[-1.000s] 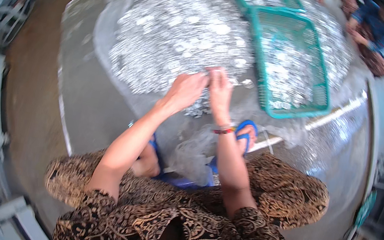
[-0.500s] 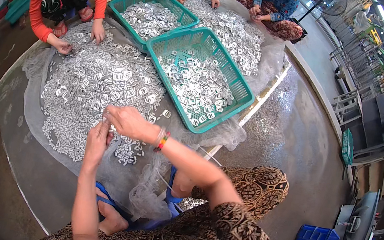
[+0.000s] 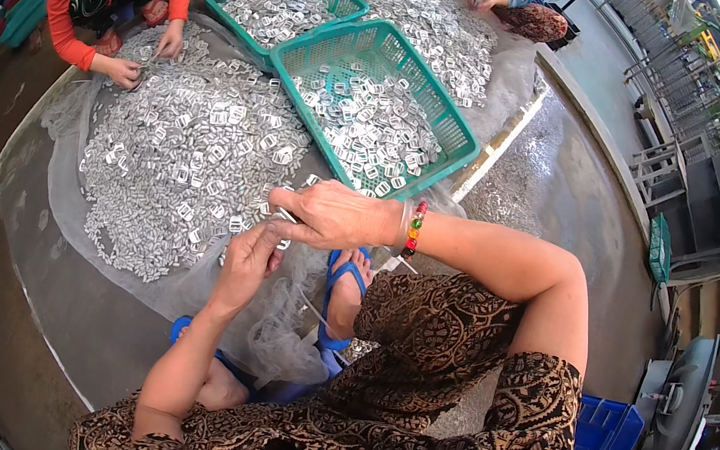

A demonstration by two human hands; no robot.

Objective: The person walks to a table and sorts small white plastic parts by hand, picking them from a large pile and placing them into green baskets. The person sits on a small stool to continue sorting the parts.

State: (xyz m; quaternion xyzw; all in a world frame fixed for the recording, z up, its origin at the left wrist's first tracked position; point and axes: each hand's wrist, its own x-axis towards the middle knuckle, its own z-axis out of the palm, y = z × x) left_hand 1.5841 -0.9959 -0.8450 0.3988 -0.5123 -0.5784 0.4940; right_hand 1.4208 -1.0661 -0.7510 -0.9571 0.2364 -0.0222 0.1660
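Note:
My left hand [image 3: 249,262] and my right hand [image 3: 333,213] meet just over the near edge of a heap. Fingers of both are pinched around a small silver metal buckle [image 3: 288,216], mostly hidden by them. Flat buckles with rectangular slots lie mixed with small grey pellets [image 3: 134,222] across the heap [image 3: 204,139], beyond my hands. Right behind my right hand stands a green perforated basket [image 3: 430,172], partly filled with loose buckles [image 3: 379,134].
A second green basket [image 3: 221,0] with buckles adjoins the first. Sheer netting [image 3: 280,344] lies under the heap and bunches by my blue sandals [image 3: 334,301]. A person in orange sleeves [image 3: 69,9] works at far left; others crouch behind. Blue bins [image 3: 603,443] are at lower right.
Both my hands have moved right and nearer to me, still pinched together, and my right elbow has swung outward. The orange-sleeved person's hands have shifted slightly over the heap.

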